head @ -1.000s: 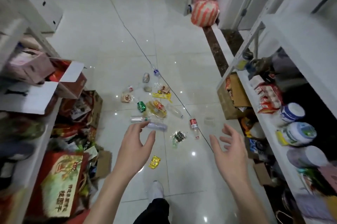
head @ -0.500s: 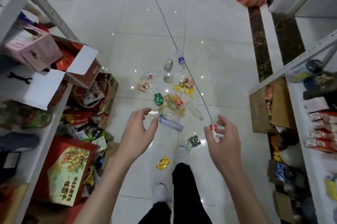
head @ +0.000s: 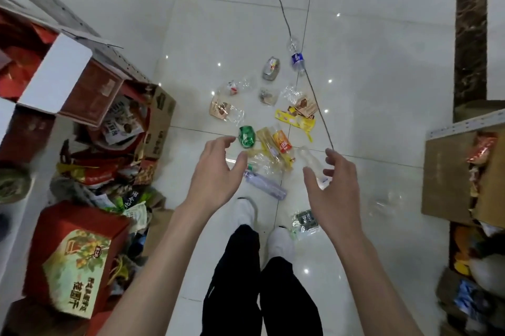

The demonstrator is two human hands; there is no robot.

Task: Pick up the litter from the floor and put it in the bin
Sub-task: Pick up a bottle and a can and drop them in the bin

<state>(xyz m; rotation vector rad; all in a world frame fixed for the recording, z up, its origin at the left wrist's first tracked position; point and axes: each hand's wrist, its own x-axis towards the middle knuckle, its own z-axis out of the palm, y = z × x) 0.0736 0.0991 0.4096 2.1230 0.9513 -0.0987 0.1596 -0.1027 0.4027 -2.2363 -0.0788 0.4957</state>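
Observation:
Litter lies scattered on the white tiled floor ahead of my feet: a crushed green can (head: 246,136), an orange wrapper (head: 283,141), a yellow wrapper (head: 295,119), a purple-tinted plastic bottle (head: 266,184), a clear bottle (head: 311,162), a blue-labelled bottle (head: 297,59), a grey crushed can (head: 271,68) and a dark packet (head: 305,220). My left hand (head: 217,174) hovers open above the purple bottle. My right hand (head: 332,185) hovers open over the clear bottle. Neither hand holds anything. No bin is in view.
A shelf with red and white cartons (head: 71,87) and a heap of packets (head: 109,171) crowds the left side. A cardboard box (head: 448,174) of snacks sits at the right. A thin cable (head: 303,62) runs across the floor through the litter.
I have stepped forward and tilted my view down, so the litter is nearer. Both hands have moved forward over the bottles and stay empty.

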